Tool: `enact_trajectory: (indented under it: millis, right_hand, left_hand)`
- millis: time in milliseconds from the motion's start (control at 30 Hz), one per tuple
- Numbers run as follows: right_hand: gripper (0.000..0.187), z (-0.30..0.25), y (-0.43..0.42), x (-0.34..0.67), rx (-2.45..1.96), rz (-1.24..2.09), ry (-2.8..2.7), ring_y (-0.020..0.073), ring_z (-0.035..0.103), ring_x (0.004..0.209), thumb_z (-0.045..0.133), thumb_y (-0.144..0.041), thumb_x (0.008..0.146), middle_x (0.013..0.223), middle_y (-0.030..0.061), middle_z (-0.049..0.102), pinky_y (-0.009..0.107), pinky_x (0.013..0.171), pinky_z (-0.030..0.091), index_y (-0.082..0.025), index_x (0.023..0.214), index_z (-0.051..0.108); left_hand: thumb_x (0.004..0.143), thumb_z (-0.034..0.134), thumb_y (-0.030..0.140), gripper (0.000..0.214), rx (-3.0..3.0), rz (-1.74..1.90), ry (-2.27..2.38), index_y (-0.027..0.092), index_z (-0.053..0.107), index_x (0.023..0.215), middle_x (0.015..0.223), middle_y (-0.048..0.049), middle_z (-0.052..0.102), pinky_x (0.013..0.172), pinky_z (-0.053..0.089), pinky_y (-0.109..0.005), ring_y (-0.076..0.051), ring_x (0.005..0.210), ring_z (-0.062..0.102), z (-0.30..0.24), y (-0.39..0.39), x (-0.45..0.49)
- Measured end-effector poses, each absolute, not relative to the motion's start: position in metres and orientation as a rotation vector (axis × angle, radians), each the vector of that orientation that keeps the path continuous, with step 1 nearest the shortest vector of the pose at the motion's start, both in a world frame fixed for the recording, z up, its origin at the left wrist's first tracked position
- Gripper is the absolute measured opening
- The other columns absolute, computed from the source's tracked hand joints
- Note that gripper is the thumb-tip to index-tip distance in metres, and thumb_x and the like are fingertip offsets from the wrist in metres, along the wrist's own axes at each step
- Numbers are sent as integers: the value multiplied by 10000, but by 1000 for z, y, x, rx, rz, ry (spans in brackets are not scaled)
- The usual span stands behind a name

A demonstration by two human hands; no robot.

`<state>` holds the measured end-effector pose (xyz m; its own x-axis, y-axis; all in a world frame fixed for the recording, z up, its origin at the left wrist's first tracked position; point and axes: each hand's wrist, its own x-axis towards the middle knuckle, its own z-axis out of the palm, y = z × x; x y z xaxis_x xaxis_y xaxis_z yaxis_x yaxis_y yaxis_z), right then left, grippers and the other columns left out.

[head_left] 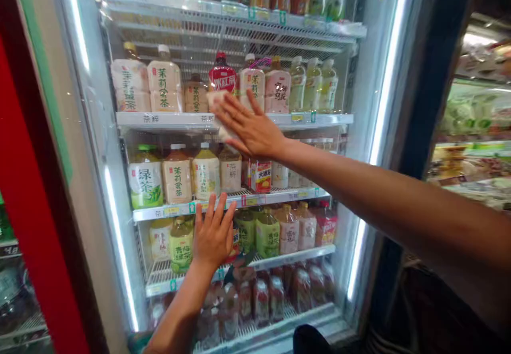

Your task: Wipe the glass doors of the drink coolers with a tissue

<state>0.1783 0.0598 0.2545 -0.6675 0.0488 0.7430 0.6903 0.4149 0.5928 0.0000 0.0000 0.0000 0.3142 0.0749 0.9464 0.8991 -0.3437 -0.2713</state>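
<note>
My right hand (247, 128), slightly blurred, reaches across from the right and lies flat against the glass door (175, 130) of a drinks fridge. Under its palm and fingers is a white cloth (216, 98), pressed to the glass; it shows past the fingertips and below the hand, the rest is covered. Lower down, my left hand (213, 234) rests on the same glass with fingers spread, holding nothing. Behind the door, a red-capped bottle (222, 74) stands near the right fingertips, and a green-labelled bottle (181, 245) appears beside the left hand.
Bottled teas fill several wire shelves (235, 120) behind the glass. Bright light strips (379, 114) run down both sides of the fridge. At the left is a red panel (35, 210); at the right, shelves of packaged produce (475, 114). A dark rounded shape (311, 340) pokes up at the bottom.
</note>
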Motion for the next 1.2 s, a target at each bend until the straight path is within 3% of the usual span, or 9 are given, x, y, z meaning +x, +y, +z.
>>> enact_trajectory:
  millis: [100, 267, 467, 667, 767, 867, 1000, 1067, 1200]
  right_hand:
    - [770, 225, 56, 171, -497, -1280, -2006, 323, 58, 1614, 201, -603, 1048, 1743, 106, 131, 651, 1280, -12, -178, 1662, 17]
    - [706, 200, 57, 195, -65, -1514, -2377, 201, 135, 1609, 226, -518, 1077, 1728, 14, 222, 521, 1323, 7, -233, 1654, -64]
    - [820, 177, 63, 236, -716, -1187, -1846, 359, 49, 1609, 199, -643, 1036, 1749, 96, 34, 720, 1250, 14, -225, 1622, -193]
    - [893, 94, 54, 247, -255, -1411, -2423, 235, 257, 1581, 243, -733, 1000, 1706, 50, 271, 491, 1333, 18, -206, 1658, -51]
    - [942, 112, 62, 256, -607, -1263, -2094, 321, 158, 1602, 302, -751, 980, 1739, 59, 123, 638, 1298, -6, -247, 1642, -141]
    - [1014, 116, 65, 258, -733, -1155, -1874, 392, 38, 1603, 366, -739, 968, 1742, 115, -3, 730, 1253, -1, -195, 1633, -173]
    - [859, 83, 61, 261, -207, -1346, -2424, 222, 180, 1604, 391, -638, 1004, 1719, 17, 236, 519, 1331, 110, -234, 1666, 19]
    - [813, 83, 63, 270, -123, -1390, -2504, 178, 207, 1595, 382, -619, 1016, 1706, -18, 274, 466, 1336, 123, -254, 1664, 57]
    - [936, 114, 70, 285, -634, -1230, -1951, 323, 16, 1613, 398, -652, 997, 1743, 89, 28, 673, 1278, 5, -194, 1651, -92]
  left_hand:
    - [935, 583, 227, 616, -1670, -1140, -901, 216, 455, 1538, 1648, -58, 364, 1328, 62, -508, -239, 1606, 148, 0, 0, 2]
    - [941, 577, 234, 592, -1670, -1136, -909, 216, 478, 1524, 1633, -61, 391, 1330, 55, -498, -231, 1607, 131, 1, -2, 2]
    - [939, 576, 232, 604, -1686, -1144, -918, 221, 466, 1532, 1636, -61, 387, 1329, 56, -501, -231, 1603, 152, 1, -3, 2]
    - [912, 599, 226, 621, -1696, -1135, -892, 223, 481, 1522, 1656, -67, 345, 1328, 78, -522, -257, 1603, 159, 0, -2, 1]
    - [902, 609, 212, 648, -1694, -1140, -898, 240, 463, 1533, 1667, -57, 321, 1328, 72, -524, -251, 1605, 151, 0, -2, 1]
    - [903, 608, 206, 651, -1691, -1146, -899, 246, 458, 1536, 1668, -52, 316, 1327, 66, -522, -244, 1606, 145, 1, -2, 2]
    - [908, 606, 212, 621, -1688, -1147, -891, 234, 486, 1517, 1661, -59, 328, 1325, 77, -521, -252, 1604, 157, 2, -2, 2]
    - [908, 606, 209, 622, -1683, -1150, -888, 235, 486, 1518, 1658, -60, 335, 1324, 82, -522, -254, 1602, 166, 2, -2, 2]
    - [912, 608, 209, 646, -1679, -1151, -887, 247, 456, 1539, 1656, -53, 339, 1326, 81, -517, -247, 1601, 170, 2, -2, 2]
